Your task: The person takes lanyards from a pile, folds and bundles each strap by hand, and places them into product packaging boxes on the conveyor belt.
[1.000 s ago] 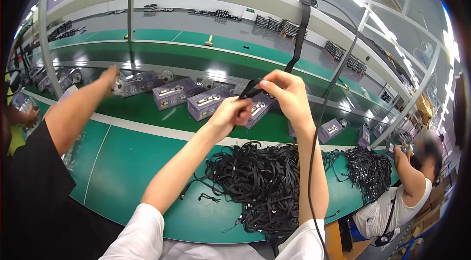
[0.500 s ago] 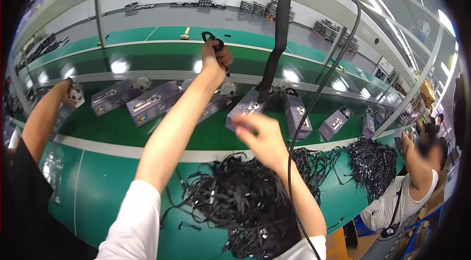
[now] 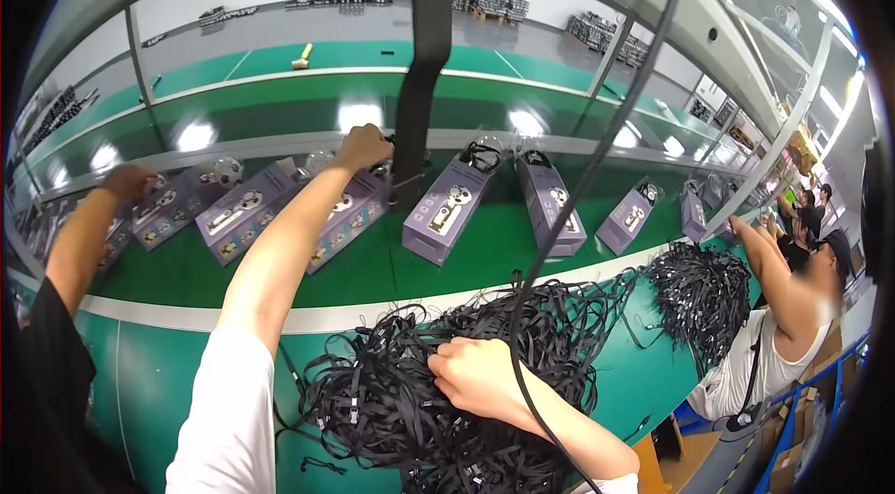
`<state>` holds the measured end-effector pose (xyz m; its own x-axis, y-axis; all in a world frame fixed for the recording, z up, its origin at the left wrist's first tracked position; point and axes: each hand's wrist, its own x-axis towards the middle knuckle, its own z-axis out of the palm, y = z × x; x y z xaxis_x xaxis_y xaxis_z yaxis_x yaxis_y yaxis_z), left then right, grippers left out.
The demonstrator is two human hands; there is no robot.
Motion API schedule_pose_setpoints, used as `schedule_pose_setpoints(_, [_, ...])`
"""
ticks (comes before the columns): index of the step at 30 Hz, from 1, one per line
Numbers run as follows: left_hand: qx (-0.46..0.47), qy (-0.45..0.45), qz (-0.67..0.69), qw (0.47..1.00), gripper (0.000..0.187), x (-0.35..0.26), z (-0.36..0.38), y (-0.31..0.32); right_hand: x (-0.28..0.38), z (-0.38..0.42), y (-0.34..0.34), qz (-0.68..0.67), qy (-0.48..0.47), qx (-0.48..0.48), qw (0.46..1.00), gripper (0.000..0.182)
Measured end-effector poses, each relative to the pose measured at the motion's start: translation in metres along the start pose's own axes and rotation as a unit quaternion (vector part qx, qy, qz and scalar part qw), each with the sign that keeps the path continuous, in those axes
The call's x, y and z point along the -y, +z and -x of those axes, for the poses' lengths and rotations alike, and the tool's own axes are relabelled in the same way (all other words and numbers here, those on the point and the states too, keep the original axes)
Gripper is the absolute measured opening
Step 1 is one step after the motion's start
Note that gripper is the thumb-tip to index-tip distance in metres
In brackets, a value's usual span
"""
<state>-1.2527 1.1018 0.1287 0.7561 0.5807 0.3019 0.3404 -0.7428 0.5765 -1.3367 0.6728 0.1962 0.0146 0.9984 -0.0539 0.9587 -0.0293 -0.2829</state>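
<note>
My left hand (image 3: 365,149) is closed at the top end of a purple printed box (image 3: 347,226). A bit of black lanyard shows at its fingertips, and the rest is hidden. My right hand (image 3: 474,378) lies on a tangled pile of black lanyards (image 3: 392,373) with small buckles. Its fingers are curled in and pinch among the straps. To the right of the left hand leans another purple box (image 3: 449,214), a black coil inside its clear top.
More purple boxes (image 3: 550,205) line the green conveyor belt (image 3: 485,266). A dark vertical strap (image 3: 424,56) and a black cable (image 3: 597,168) hang in front. A second lanyard pile (image 3: 699,298) lies rightward. Co-workers' arms (image 3: 84,224) reach in from left and right.
My left hand has come down from above the belt to a box top with the black lanyard. My right hand has left a box and dropped onto the lanyard pile. The view has shifted right.
</note>
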Motion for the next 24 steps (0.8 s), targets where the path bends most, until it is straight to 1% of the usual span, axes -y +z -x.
schedule_pose_setpoints(1, [0.081, 0.059, 0.043, 0.994, 0.046, -0.003, 0.005, -0.024, 0.005, 0.0, -0.005, -0.001, 0.001, -0.003, 1.0, 0.014])
schedule_pose_setpoints(2, [0.068, 0.045, 0.016, 0.997, 0.046, -0.015, 0.009, -0.034, 0.01, 0.0, -0.014, -0.016, 0.019, -0.001, 1.0, 0.015])
schedule_pose_setpoints(3, [0.055, 0.03, -0.012, 0.998, 0.047, -0.028, 0.013, -0.043, 0.009, 0.0, -0.016, -0.034, 0.021, -0.023, 0.999, 0.016])
schedule_pose_setpoints(4, [0.129, 0.165, -0.01, 0.978, 0.042, -0.012, 0.003, -0.046, 0.011, 0.001, -0.02, -0.06, 0.035, -0.034, 0.997, 0.016])
schedule_pose_setpoints(5, [0.199, 0.085, 0.066, 0.974, 0.038, -0.068, 0.047, -0.091, 0.014, 0.0, -0.025, -0.086, 0.05, -0.044, 0.994, 0.016])
schedule_pose_setpoints(6, [0.212, 0.003, 0.172, 0.962, 0.039, -0.075, 0.057, -0.098, 0.016, -0.002, -0.029, -0.142, 0.06, -0.047, 0.987, 0.015])
schedule_pose_setpoints(7, [0.222, -0.079, 0.276, 0.932, 0.042, -0.079, 0.067, -0.102, 0.017, -0.003, -0.032, -0.214, 0.057, -0.065, 0.973, 0.015])
schedule_pose_setpoints(9, [0.249, -0.042, 0.338, 0.907, 0.042, -0.107, 0.113, -0.127, 0.027, -0.011, -0.048, -0.275, 0.046, -0.142, 0.95, 0.012])
schedule_pose_setpoints(10, [0.262, -0.022, 0.366, 0.893, 0.042, -0.12, 0.134, -0.136, 0.025, -0.026, -0.051, -0.295, 0.004, -0.221, 0.929, 0.011])
schedule_pose_setpoints(11, [0.32, -0.012, 0.471, 0.822, 0.055, -0.123, 0.15, -0.136, 0.028, -0.039, -0.056, -0.317, -0.035, -0.298, 0.9, 0.011])
schedule_pose_setpoints(12, [0.329, -0.007, 0.522, 0.787, 0.061, -0.142, 0.182, -0.14, 0.039, -0.043, -0.078, -0.389, -0.025, -0.287, 0.875, 0.011])
schedule_pose_setpoints(13, [0.387, 0.059, 0.553, 0.735, 0.064, -0.152, 0.203, -0.137, 0.054, -0.045, -0.107, -0.455, -0.017, -0.274, 0.847, 0.011])
schedule_pose_setpoints(14, [0.415, 0.135, 0.597, 0.673, 0.061, -0.171, 0.23, -0.142, 0.068, -0.049, -0.13, -0.465, -0.06, -0.322, 0.822, 0.011])
schedule_pose_setpoints(15, [0.348, 0.089, 0.599, 0.716, 0.048, -0.202, 0.262, -0.149, 0.082, -0.051, -0.15, -0.473, -0.101, -0.369, 0.794, 0.012])
schedule_pose_setpoints(16, [0.358, 0.103, 0.562, 0.739, 0.038, -0.207, 0.279, -0.145, 0.093, -0.051, -0.169, -0.487, -0.141, -0.418, 0.754, 0.013])
schedule_pose_setpoints(17, [0.366, 0.117, 0.524, 0.76, 0.032, -0.213, 0.29, -0.149, 0.101, -0.047, -0.184, -0.497, -0.179, -0.464, 0.711, 0.014])
schedule_pose_setpoints(18, [0.324, 0.075, 0.514, 0.791, 0.033, -0.217, 0.297, -0.16, 0.106, -0.037, -0.194, -0.517, -0.2, -0.456, 0.696, 0.015])
schedule_pose_setpoints(19, [0.28, 0.03, 0.501, 0.818, 0.038, -0.223, 0.302, -0.175, 0.105, -0.026, -0.2, -0.538, -0.219, -0.446, 0.681, 0.016])
schedule_pose_setpoints(20, [0.226, 0.068, 0.491, 0.838, 0.042, -0.222, 0.294, -0.193, 0.103, -0.024, -0.188, -0.555, -0.224, -0.432, 0.675, 0.015])
schedule_pose_setpoints(21, [0.18, 0.071, 0.505, 0.841, 0.043, -0.228, 0.287, -0.21, 0.1, -0.022, -0.176, -0.572, -0.228, -0.418, 0.668, 0.014])
schedule_pose_setpoints(22, [0.159, 0.058, 0.533, 0.829, 0.042, -0.235, 0.282, -0.23, 0.098, -0.027, -0.153, -0.586, -0.233, -0.4, 0.665, 0.014])
schedule_pose_setpoints(23, [0.164, 0.088, 0.555, 0.811, 0.041, -0.233, 0.272, -0.243, 0.098, -0.031, -0.135, -0.597, -0.24, -0.384, 0.662, 0.014])
schedule_pose_setpoints(24, [0.148, 0.064, 0.562, 0.811, 0.039, -0.243, 0.269, -0.259, 0.102, -0.035, -0.118, -0.628, -0.235, -0.327, 0.665, 0.014])
